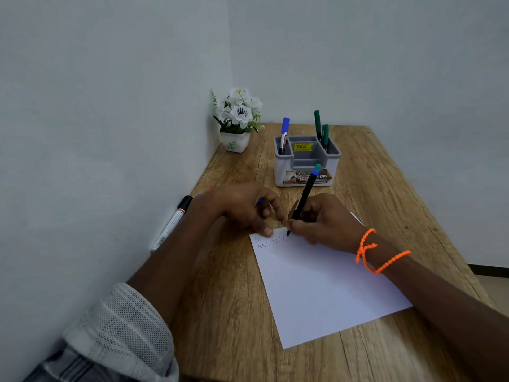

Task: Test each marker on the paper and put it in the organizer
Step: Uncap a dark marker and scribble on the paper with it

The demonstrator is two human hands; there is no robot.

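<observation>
A: What is the right hand [322, 221] doing?
B: It is gripping a black marker [303, 199], its tip touching the paper's [325, 288] upper left corner beside zigzag scribbles.
A: And the left hand [245, 206]?
B: Its thumb is pressing the paper; the curled fingers are holding something blue. The organizer [305, 161] is sitting at center frame, holding 3 markers.

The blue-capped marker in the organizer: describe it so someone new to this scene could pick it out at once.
Start at the grey organizer at the far end of the wooden table, right of the flower pot. The blue-capped marker stands alone in its left compartment, leaning slightly. The two green markers stand together in the right compartment.
</observation>
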